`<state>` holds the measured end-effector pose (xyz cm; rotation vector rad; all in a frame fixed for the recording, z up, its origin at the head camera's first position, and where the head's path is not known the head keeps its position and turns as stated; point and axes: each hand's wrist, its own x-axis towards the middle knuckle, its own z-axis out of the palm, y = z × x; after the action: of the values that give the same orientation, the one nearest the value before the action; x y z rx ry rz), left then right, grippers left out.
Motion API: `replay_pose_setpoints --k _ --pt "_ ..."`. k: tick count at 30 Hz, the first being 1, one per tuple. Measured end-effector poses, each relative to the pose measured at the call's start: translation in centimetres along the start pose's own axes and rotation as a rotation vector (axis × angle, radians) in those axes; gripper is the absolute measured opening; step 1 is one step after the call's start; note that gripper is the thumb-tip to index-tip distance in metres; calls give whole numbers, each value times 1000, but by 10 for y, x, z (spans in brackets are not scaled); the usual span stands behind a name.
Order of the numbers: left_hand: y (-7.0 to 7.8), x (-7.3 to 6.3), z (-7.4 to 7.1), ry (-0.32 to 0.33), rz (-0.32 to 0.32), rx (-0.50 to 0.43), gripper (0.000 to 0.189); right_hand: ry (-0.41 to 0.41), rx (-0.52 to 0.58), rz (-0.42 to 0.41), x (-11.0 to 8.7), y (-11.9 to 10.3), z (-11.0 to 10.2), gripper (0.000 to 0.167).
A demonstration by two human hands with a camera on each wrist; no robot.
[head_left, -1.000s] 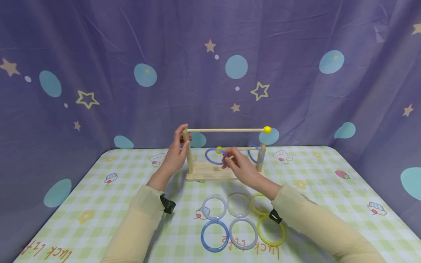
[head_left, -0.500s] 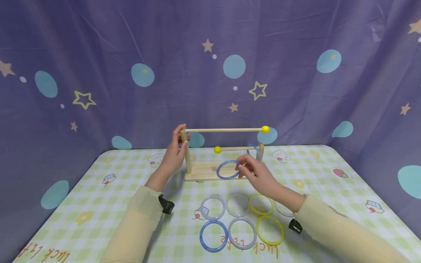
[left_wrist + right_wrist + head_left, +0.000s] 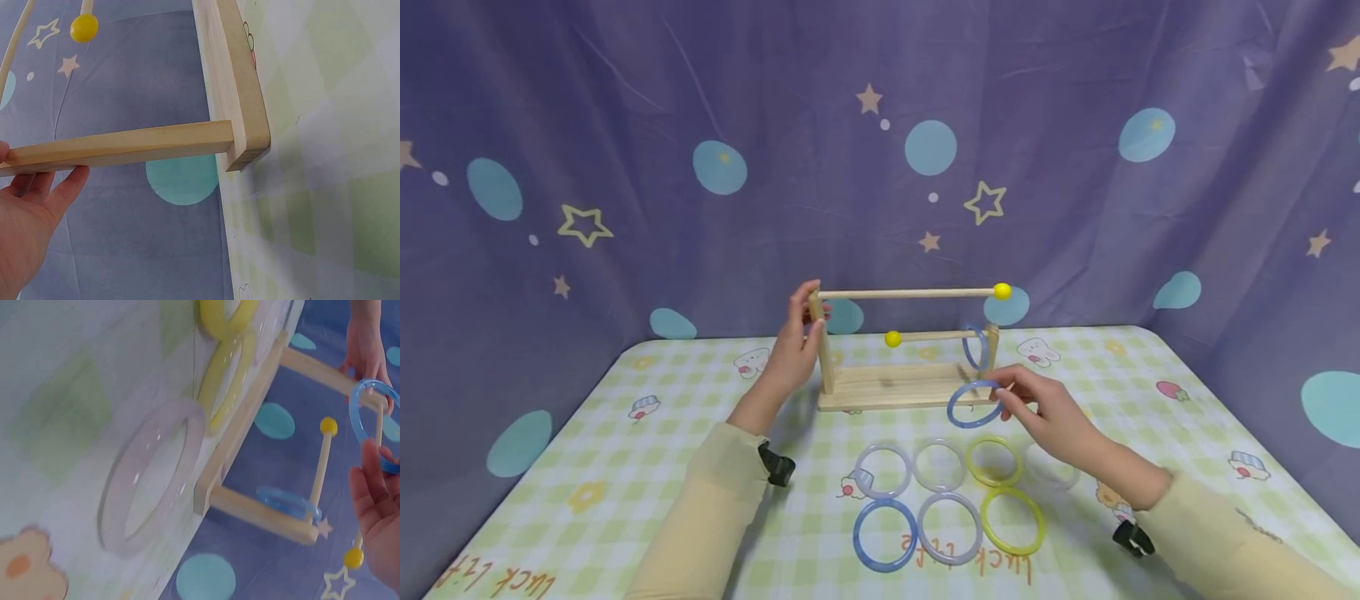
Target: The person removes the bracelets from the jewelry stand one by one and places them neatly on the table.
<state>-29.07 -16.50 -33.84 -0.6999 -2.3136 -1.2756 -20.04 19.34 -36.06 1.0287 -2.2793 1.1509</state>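
My left hand grips the upper part of the left post of a wooden stand; in the left wrist view, fingers lie against the post. The right hand pinches a blue ring by its right side, in front of the stand's right end. Another blue ring hangs on the lower rod, close to the right post. That rod ends in a yellow ball pointing left. The upper rod carries no ring and ends in a yellow ball at right.
Several rings lie in rows before the stand: a blue ring, pale translucent rings such as one lilac ring, and yellow rings, one nearest me. A checked cloth covers the table. A purple curtain hangs behind.
My right hand has carried the blue ring from near the lower rod's yellow ball rightward and towards me. The left hand keeps its grip on the post.
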Motion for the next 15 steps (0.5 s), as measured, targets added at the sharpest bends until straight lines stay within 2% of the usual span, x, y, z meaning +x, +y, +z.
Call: replay_pose_setpoints --k 4,15 --pt "-1 0 -1 -3 -10 -9 52 -7 -36 4 -8 3 -12 28" --pt "-1 1 -1 8 2 -27 51 -84 -141 108 -41 0 -53 27"
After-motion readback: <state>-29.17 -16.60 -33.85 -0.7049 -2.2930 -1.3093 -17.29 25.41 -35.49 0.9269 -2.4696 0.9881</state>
